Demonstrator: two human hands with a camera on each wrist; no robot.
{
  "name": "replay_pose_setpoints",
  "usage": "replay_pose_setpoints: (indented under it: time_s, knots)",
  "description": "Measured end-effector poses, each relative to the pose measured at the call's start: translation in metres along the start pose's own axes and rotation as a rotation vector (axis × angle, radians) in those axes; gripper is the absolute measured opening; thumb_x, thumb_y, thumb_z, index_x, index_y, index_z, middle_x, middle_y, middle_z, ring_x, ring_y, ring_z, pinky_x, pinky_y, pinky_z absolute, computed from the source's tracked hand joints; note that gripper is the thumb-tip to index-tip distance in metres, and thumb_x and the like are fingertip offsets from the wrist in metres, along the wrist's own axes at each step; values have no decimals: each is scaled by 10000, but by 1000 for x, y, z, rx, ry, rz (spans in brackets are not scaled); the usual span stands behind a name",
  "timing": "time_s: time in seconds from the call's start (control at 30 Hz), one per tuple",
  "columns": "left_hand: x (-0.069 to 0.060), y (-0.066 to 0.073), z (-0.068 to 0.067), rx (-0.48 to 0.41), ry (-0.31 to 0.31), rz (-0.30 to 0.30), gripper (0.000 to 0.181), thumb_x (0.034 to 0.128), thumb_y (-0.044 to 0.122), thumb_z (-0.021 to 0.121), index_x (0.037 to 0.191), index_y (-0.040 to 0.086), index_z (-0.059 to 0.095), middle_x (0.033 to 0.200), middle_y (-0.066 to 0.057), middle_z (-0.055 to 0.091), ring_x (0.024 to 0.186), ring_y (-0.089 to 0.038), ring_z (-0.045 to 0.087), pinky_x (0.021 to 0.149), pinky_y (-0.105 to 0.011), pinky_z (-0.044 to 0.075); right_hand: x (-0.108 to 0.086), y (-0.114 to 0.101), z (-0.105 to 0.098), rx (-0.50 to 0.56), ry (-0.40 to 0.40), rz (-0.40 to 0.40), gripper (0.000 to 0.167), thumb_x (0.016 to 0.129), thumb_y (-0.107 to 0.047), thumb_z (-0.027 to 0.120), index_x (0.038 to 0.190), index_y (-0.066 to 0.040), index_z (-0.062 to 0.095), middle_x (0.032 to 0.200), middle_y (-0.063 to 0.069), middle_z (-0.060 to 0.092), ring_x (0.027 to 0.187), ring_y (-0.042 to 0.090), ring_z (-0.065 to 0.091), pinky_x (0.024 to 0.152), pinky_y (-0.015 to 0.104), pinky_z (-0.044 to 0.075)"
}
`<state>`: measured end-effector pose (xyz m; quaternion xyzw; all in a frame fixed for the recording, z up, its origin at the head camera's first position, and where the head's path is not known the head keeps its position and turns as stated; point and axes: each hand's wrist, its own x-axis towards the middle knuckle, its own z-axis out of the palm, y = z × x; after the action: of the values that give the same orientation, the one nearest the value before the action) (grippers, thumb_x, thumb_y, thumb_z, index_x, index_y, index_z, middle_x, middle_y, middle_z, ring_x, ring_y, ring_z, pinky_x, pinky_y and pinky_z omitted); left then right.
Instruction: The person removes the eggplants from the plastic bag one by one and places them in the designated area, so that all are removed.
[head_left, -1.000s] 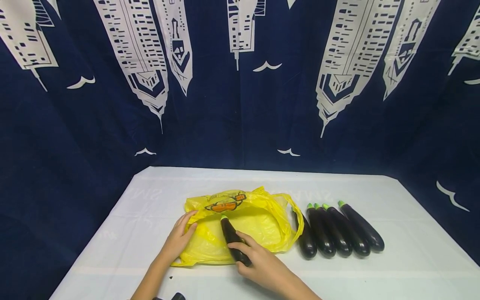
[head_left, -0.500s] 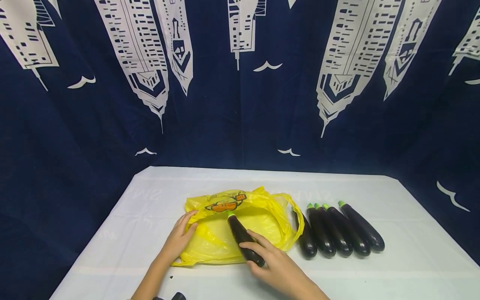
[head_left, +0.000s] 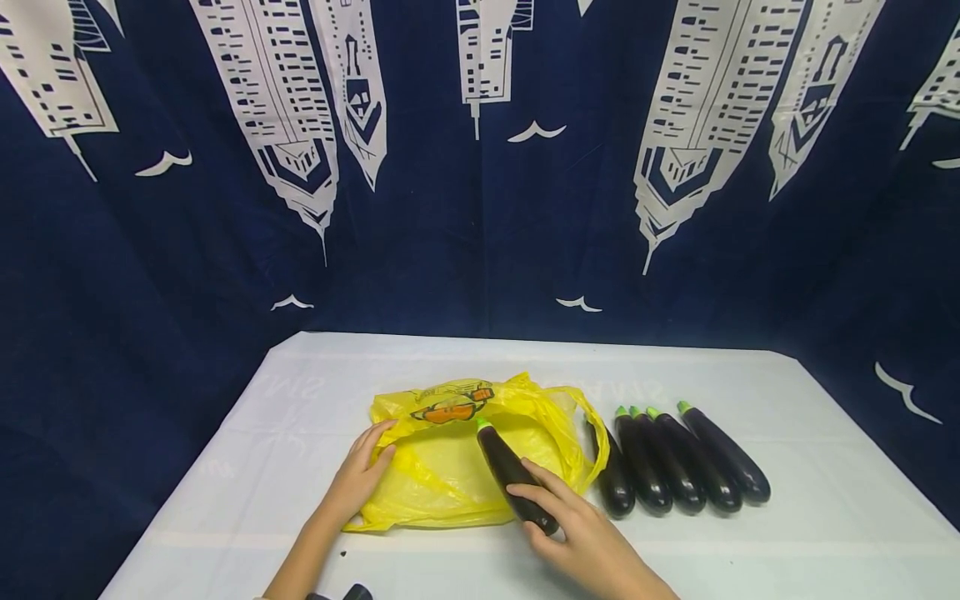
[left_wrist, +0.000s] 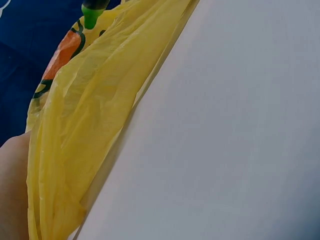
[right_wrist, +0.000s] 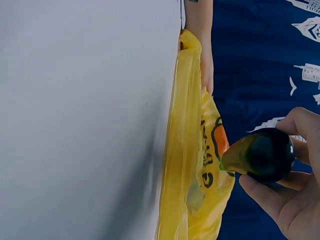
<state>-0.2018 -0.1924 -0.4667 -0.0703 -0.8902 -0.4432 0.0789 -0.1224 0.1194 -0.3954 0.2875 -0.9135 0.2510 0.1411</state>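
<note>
In the head view a yellow plastic bag [head_left: 450,492] lies on its side, its mouth gaping toward me. My left hand [head_left: 356,475] holds the left edge of that mouth between fingers and thumb. My right hand [head_left: 577,533] grips a dark eggplant [head_left: 510,467] near its blunt end. Its green stem end points away, in front of the bag's mouth. The right wrist view shows fingers and thumb around the same eggplant [right_wrist: 270,155], with the bag [right_wrist: 180,150] beyond. Only a bit of my left hand [left_wrist: 12,185] shows in the left wrist view, behind the yellow plastic.
Several more eggplants [head_left: 675,458] lie side by side on the white table [head_left: 817,492], right of the bag. A bag handle [head_left: 596,442] loops over the nearest one. Behind the table hangs a dark blue curtain [head_left: 480,233] with white buildings. A black object [head_left: 356,592] shows at the bottom edge.
My right hand has moved to the right with the eggplant, away from the left part of the bag's mouth. My left hand and the bag have stayed nearly still.
</note>
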Motion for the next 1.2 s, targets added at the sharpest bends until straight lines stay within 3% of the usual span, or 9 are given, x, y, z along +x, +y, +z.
replay_pose_setpoints:
  time_s: [0.13, 0.4, 0.57, 0.73, 0.77, 0.9, 1.1, 1.2]
  knots:
    - [0, 1, 0, 1, 1, 2, 423, 957, 277, 448, 1365, 181, 389, 1456, -118, 318, 1353, -359, 242, 1052, -619, 206, -5, 5, -3, -34, 41, -11, 454, 787, -181, 674, 1190, -351, 551, 1375, -34, 462, 1049, 137, 592, 750, 278, 523]
    - [0, 0, 0, -3, 2, 6, 422, 958, 270, 446, 1366, 179, 388, 1455, -123, 316, 1350, -365, 244, 1049, -625, 205, -12, 17, -6, -49, 112, -9, 483, 744, -142, 713, 1170, -324, 577, 1366, -27, 476, 1008, 141, 605, 661, 204, 493]
    - [0, 0, 0, -4, 3, 5, 423, 958, 275, 446, 1366, 179, 389, 1456, -123, 313, 1351, -362, 244, 1052, -620, 203, -13, 23, -14, -52, 110, 42, 482, 747, -131, 710, 1161, -341, 578, 1355, -23, 487, 894, 86, 581, 617, 193, 451]
    - [0, 0, 0, -1, 1, -9, 424, 956, 279, 449, 1365, 183, 390, 1458, -120, 311, 1352, -359, 243, 1043, -629, 211, -13, 35, -22, -74, 132, 46, 459, 744, -121, 708, 1147, -309, 596, 1344, 11, 493, 1031, 236, 606, 680, 345, 527]
    - [0, 0, 0, 0, 0, -10, 425, 956, 278, 450, 1365, 181, 390, 1458, -121, 312, 1352, -359, 244, 1042, -630, 212, -13, 38, -24, -77, 138, 44, 456, 746, -119, 705, 1148, -305, 596, 1345, 15, 491, 1059, 277, 597, 702, 422, 530]
    - [-1, 1, 0, 2, -2, -18, 422, 955, 269, 452, 1363, 179, 392, 1458, -121, 312, 1353, -356, 245, 1046, -624, 212, -14, 47, -31, -69, 147, 49, 442, 750, -113, 700, 1147, -279, 602, 1348, 33, 484, 1093, 322, 573, 731, 514, 514]
    - [0, 1, 0, 6, -2, -22, 423, 955, 286, 449, 1363, 187, 392, 1460, -118, 310, 1354, -354, 245, 1044, -624, 215, -15, 56, -42, -87, 158, 84, 428, 761, -119, 691, 1147, -282, 603, 1332, 42, 494, 1059, 301, 587, 699, 396, 535]
    - [0, 1, 0, 6, -5, -22, 425, 956, 299, 446, 1364, 194, 390, 1462, -115, 307, 1355, -352, 242, 1044, -625, 214, -15, 60, -47, -93, 163, 95, 437, 759, -97, 682, 1153, -267, 601, 1344, 52, 480, 846, 158, 614, 576, 253, 488]
